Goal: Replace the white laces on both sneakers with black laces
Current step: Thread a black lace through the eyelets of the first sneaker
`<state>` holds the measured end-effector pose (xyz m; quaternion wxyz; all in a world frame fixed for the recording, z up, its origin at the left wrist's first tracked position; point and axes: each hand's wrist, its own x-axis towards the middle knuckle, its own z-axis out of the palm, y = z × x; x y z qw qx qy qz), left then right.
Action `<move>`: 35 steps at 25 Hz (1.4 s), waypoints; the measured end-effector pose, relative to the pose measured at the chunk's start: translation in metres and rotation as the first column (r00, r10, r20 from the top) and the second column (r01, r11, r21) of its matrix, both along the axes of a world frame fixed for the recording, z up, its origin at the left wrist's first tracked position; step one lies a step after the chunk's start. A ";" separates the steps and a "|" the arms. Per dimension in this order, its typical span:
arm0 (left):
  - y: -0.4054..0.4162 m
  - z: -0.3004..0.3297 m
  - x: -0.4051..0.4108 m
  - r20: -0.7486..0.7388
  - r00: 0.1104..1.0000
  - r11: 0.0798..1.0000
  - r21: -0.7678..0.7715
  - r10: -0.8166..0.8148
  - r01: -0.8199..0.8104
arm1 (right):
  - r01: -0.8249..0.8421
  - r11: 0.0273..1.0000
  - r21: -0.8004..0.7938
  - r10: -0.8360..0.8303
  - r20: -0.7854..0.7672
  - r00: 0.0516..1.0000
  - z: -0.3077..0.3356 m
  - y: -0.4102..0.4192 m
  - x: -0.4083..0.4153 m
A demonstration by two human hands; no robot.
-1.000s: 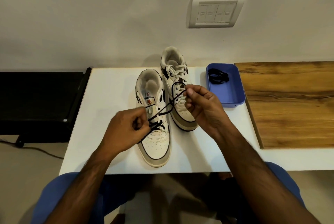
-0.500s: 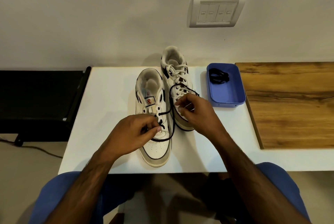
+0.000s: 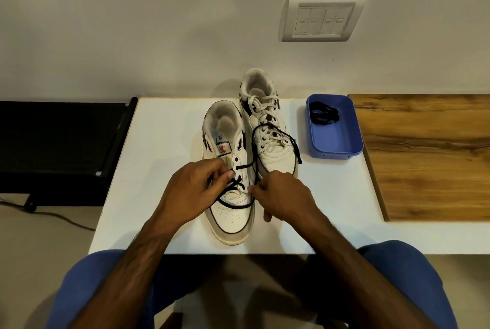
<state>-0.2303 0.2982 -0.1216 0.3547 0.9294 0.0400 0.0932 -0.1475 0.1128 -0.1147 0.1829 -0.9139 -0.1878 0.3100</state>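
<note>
Head view: two white sneakers side by side on a white surface (image 3: 159, 143). Near sneaker (image 3: 230, 212) partly threaded with a black lace (image 3: 261, 143), which loops over the far sneaker (image 3: 267, 127), still in white laces (image 3: 261, 106). Left hand (image 3: 191, 193) with fingers curled, pinching the lace at the eyelets and hiding part of the tongue. Right hand (image 3: 283, 196) with fingers curled on the lace beside the shoe, covering the far sneaker's toe. To the right, a blue tray (image 3: 336, 143) holding a second black lace (image 3: 324, 114), beside a wooden board (image 3: 429, 156). Above, a wall switch plate (image 3: 322, 18).
</note>
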 end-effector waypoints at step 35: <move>0.005 0.009 0.006 -0.062 0.913 0.842 -0.366 0.402 -0.396 | 0.266 0.520 0.812 -0.121 -0.238 0.964 0.013 0.004 0.019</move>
